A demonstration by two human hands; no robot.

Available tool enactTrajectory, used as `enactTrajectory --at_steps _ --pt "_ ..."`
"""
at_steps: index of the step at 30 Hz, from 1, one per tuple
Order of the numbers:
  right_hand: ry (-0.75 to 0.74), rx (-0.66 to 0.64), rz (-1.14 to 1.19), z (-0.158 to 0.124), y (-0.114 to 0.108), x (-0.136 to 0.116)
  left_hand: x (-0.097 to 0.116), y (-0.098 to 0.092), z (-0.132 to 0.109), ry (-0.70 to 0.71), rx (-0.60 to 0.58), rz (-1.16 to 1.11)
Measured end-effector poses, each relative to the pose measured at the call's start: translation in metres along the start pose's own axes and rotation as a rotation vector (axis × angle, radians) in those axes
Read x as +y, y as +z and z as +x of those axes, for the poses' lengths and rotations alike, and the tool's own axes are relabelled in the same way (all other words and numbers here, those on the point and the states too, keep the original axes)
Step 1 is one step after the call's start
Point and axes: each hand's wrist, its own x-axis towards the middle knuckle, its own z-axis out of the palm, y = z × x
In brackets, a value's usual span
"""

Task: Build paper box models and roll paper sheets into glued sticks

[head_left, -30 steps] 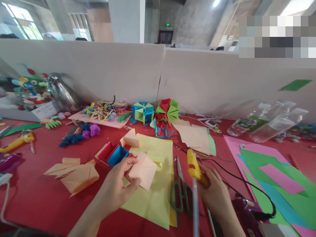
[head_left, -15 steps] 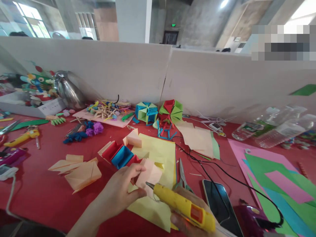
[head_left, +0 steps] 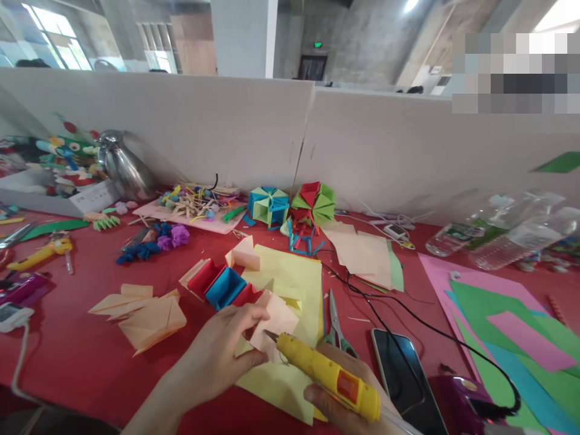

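Note:
My left hand [head_left: 226, 341] is closed on a folded paper piece whose peach-coloured panel [head_left: 277, 314] faces me. Red folds and a blue paper box [head_left: 225, 289] adjoin it on the left. In my right hand [head_left: 338, 386] is a yellow hot glue gun [head_left: 324, 368]. Its metal nozzle points left, at the lower part of the peach panel; whether it touches the paper I cannot tell. Yellow paper sheets [head_left: 306, 272] lie under the work. More folded peach paper [head_left: 154, 320] rests to the left of my left hand.
Scissors [head_left: 334, 320], a phone [head_left: 405, 374] and a black cable [head_left: 408, 297] lie close on the right. Coloured paper sheets [head_left: 521, 302] and plastic bottles [head_left: 512, 238] are farther right. Two folded paper wheels [head_left: 314, 204] and a metal jug [head_left: 124, 163] stand toward the partition [head_left: 181, 127].
The glue gun has shifted slightly left, its nozzle moving along the peach panel. My left hand keeps its hold on the folded paper, almost still.

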Motion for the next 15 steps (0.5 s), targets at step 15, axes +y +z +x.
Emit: enactTrajectory --at_steps 15 --pt "0.022 0.107 -0.015 0.0017 -0.0006 0.0094 -0.0003 0.0006 -0.0050 0.016 -0.044 -0.027"
